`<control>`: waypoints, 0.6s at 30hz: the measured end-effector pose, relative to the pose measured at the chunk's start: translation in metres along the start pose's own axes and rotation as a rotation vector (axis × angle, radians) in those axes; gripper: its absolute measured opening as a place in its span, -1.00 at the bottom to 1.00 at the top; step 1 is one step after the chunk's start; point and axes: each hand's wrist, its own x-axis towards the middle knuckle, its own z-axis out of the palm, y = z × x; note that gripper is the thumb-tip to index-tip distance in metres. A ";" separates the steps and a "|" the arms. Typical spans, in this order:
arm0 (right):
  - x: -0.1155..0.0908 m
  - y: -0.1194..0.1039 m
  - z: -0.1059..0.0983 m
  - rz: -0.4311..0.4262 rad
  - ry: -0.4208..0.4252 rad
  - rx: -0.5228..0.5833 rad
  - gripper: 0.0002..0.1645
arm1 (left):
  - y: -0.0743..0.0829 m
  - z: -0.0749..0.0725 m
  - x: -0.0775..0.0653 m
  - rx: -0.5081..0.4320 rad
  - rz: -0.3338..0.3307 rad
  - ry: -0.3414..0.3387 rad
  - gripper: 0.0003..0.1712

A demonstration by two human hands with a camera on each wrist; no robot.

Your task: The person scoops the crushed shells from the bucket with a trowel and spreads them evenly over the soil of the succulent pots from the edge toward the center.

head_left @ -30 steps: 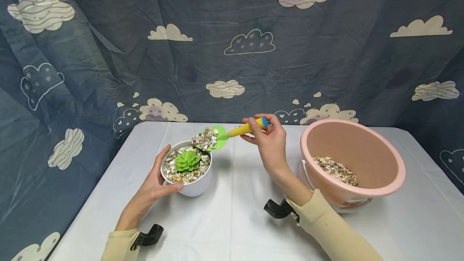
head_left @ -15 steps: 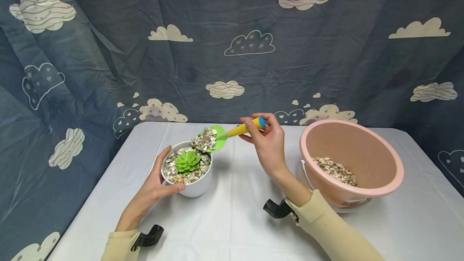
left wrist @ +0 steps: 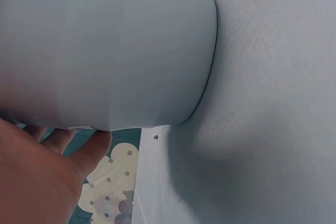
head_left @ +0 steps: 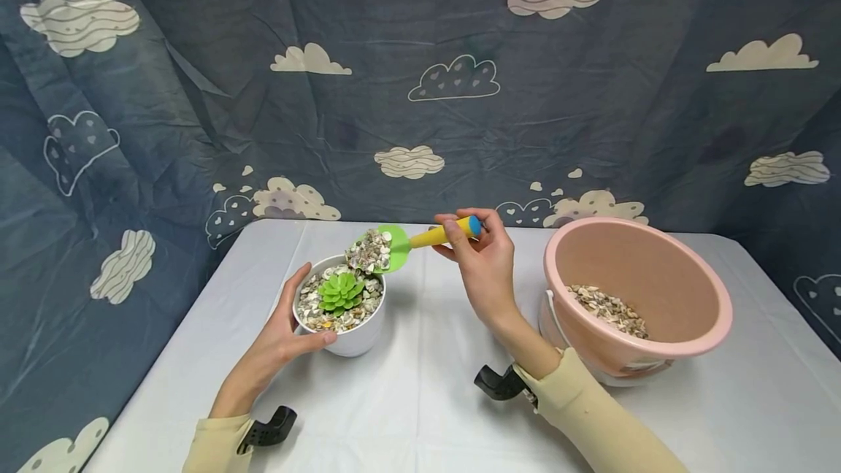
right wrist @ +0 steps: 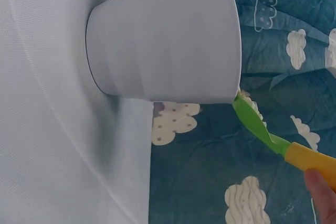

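Observation:
My left hand (head_left: 279, 338) grips a white flower pot (head_left: 358, 341), thumb at its front and fingers round its left side. Inside the pot a green succulent (head_left: 340, 292) sits among small pebbles (head_left: 328, 321). With my right hand (head_left: 488, 268) I hold a small trowel by its yellow handle (head_left: 430, 237). The trowel's green blade (head_left: 396, 248), heaped with pebbles (head_left: 369, 250), is at the pot's back right rim. In the right wrist view the blade (right wrist: 254, 121) meets or nearly meets the rim; the left wrist view shows the pot's side (left wrist: 126, 51) and fingers (left wrist: 92, 153) against it.
To the right stands a pink bucket (head_left: 657, 347) with pebbles (head_left: 611, 310) at its bottom and a pale handle hanging down. A white cloth (head_left: 420, 414) covers the table. Behind it hangs a dark blue curtain (head_left: 368, 115) with clouds.
My right hand and the trowel have shifted very slightly left, the blade staying over the pot's rim. The left hand and pot look unmoved.

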 end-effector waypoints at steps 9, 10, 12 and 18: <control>-0.001 0.003 -0.002 0.041 0.055 0.000 -0.57 | 0.002 0.001 -0.001 0.002 -0.009 0.001 0.26; -0.001 0.003 -0.003 0.054 0.070 0.003 -0.56 | 0.002 0.001 -0.001 0.004 -0.007 0.002 0.26; 0.000 0.003 -0.004 0.080 0.098 0.014 -0.55 | 0.002 0.001 -0.001 0.010 -0.006 0.002 0.26; 0.000 0.001 -0.006 0.114 0.142 0.040 -0.51 | 0.002 0.001 -0.002 0.025 -0.013 0.002 0.26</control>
